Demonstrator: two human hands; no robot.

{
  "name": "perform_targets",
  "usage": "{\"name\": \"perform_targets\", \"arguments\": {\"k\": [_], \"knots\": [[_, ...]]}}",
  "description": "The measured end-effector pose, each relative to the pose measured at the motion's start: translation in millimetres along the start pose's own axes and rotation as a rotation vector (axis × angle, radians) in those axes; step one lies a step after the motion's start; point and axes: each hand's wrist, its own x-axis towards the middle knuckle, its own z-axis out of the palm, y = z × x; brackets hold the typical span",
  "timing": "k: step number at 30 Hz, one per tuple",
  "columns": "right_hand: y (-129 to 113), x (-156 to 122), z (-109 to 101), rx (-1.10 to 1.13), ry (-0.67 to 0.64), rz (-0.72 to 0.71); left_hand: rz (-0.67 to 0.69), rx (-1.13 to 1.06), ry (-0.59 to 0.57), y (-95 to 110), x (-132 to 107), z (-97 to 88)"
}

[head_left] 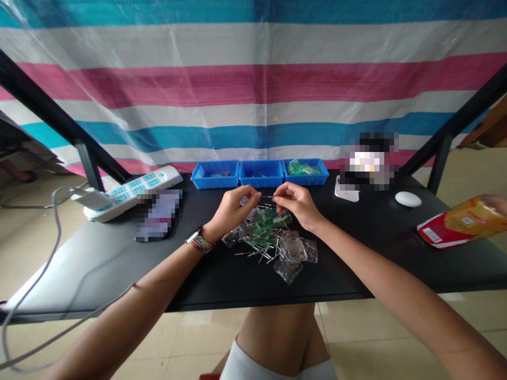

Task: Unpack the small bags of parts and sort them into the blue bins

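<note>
A thin silver blind rivet spans the small gap between my two hands above the pile. My right hand pinches one end between thumb and forefinger. At the other end, the closed fingertips of my left hand meet it. Just below lies a heap of loose blind rivets, mixed with small green bags. Clear plastic bags with small brassy pieces lie at the heap's right and front. Part of a clear bag shows behind my left fingers.
Behind the heap stand three blue bins: left, middle and right, the right one with green bags. A power strip and a blurred flat item lie left. At right are a white oval object and a red-gold can.
</note>
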Motion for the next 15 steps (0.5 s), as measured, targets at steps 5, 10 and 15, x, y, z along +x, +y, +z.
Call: {"name": "perform_targets", "arguments": {"k": [5,10,15], "knots": [[1.2,1.1,-0.4,-0.007,0.005,0.018,-0.002,-0.001,0.005,-1.1,-0.5,-1.1],[4.9,19.1,-3.0,0.057,0.16,0.026,-0.03,-0.002,0.023,-0.5,-1.1,-4.7],[12.0,30.1,-11.4,0.025,0.159,0.022,-0.036,-0.006,0.029,2.7,-0.2,-6.4]]}}
